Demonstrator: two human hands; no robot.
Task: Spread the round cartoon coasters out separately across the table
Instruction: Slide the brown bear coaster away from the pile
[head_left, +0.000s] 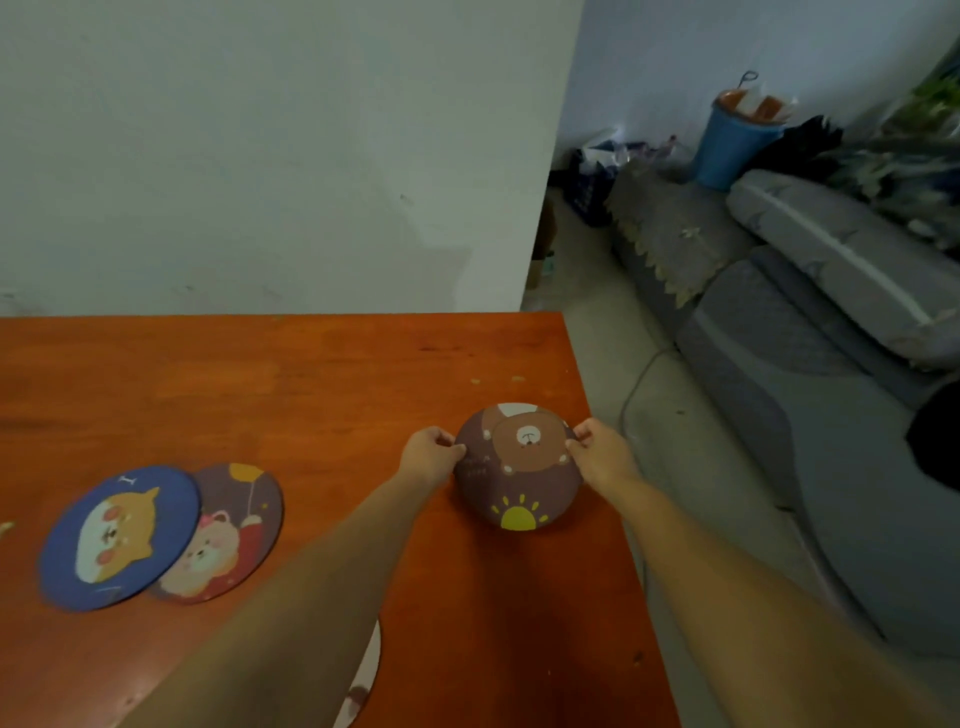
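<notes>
Head view, only one: both hands hold the brown bear coaster near the right edge of the table, well apart from the other coasters, which reads as picking it a spot of its own. Left hand pinches its left rim, right hand pinches the right rim; fingers curled close together, thumbs on the printed face. Coaster looks tilted toward the camera, far edge up (can't tell if the near edge touches the wood). Blue dog coaster overlaps the maroon bear coaster at far left, so that pair isn't separated yet. Pale coaster sits mostly hidden under the left forearm. Guess: task roughly midway.
</notes>
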